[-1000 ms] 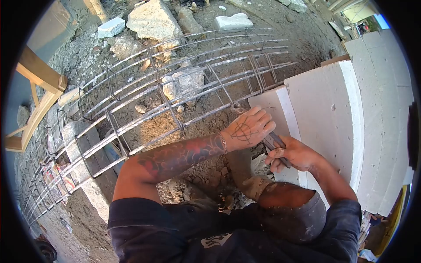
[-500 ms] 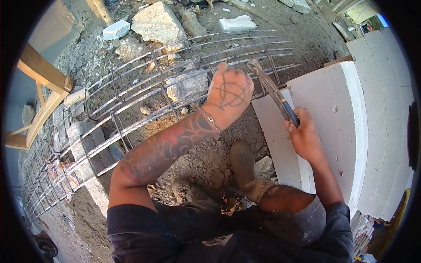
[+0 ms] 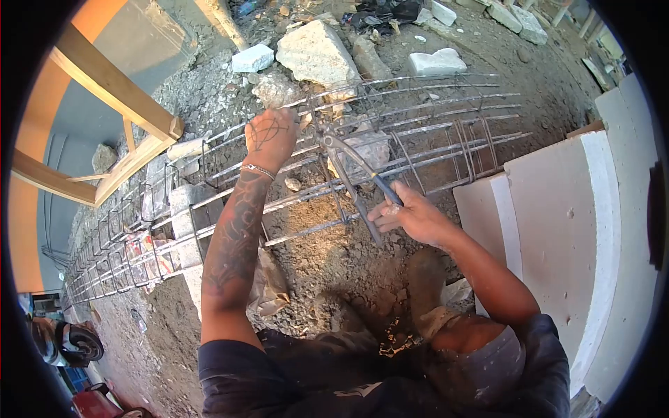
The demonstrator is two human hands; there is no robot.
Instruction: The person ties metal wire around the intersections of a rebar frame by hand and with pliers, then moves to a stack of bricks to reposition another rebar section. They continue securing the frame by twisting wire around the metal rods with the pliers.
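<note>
The right hand (image 3: 417, 216), at the near edge of the rebar cage (image 3: 306, 194), holds pincers (image 3: 333, 141) — handles parted, head over the cage's far bars. There the left hand (image 3: 272, 136) is curled; whether it grips anything is hidden. Good work probably means a square, steady bite — left fingers kept clear.

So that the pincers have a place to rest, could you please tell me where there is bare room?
Open soil lies between the rebar cage's right-end tips and the pale boards. Rougher dirt lies between the cage's near side and the person's legs. It is crowded around the left hand and pincers, with stones just beyond.
</note>
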